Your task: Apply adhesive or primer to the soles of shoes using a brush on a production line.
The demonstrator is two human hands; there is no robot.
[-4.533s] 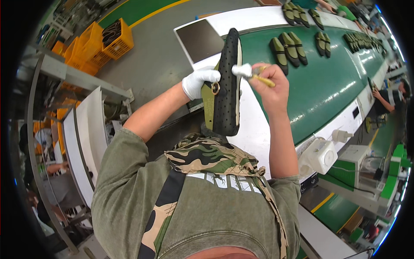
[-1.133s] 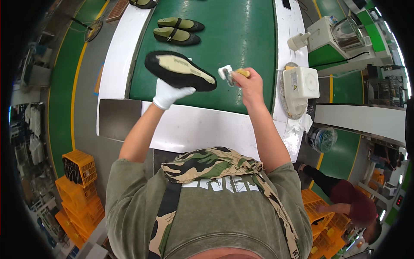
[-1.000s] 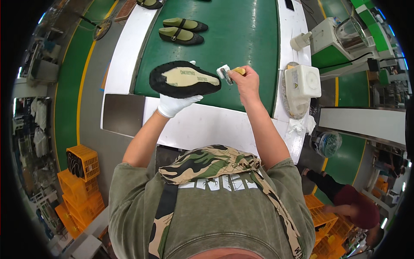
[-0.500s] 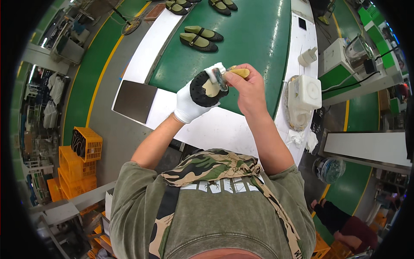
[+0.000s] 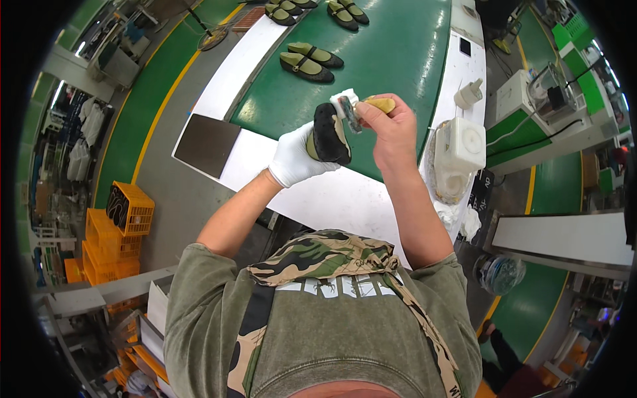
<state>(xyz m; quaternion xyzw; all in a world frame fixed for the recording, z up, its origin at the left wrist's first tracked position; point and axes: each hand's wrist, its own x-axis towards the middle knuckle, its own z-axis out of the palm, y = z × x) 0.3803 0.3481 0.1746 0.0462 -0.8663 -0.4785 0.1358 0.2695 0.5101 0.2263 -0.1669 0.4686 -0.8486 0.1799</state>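
Shoe (image 5: 326, 136) tilts above the bench (image 5: 318, 192), clasped in the gloved left hand (image 5: 292, 159), fingers curled round it. The bare right hand (image 5: 396, 136) pinches a brush (image 5: 350, 111), white head just beside the shoe; contact is unclear. Beyond stand paired shoes (image 5: 308, 65).

Black shoe (image 5: 325, 134) held tilted, pale sole (image 5: 344, 141) facing white-tipped, yellow-handled tool (image 5: 350, 113).

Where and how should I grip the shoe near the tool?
Grip the shoe by its olive part, coming from the left as the gloved left hand does; likely best, since the cream-patched underside faces right, toward the yellow-handled tool in the right hand.
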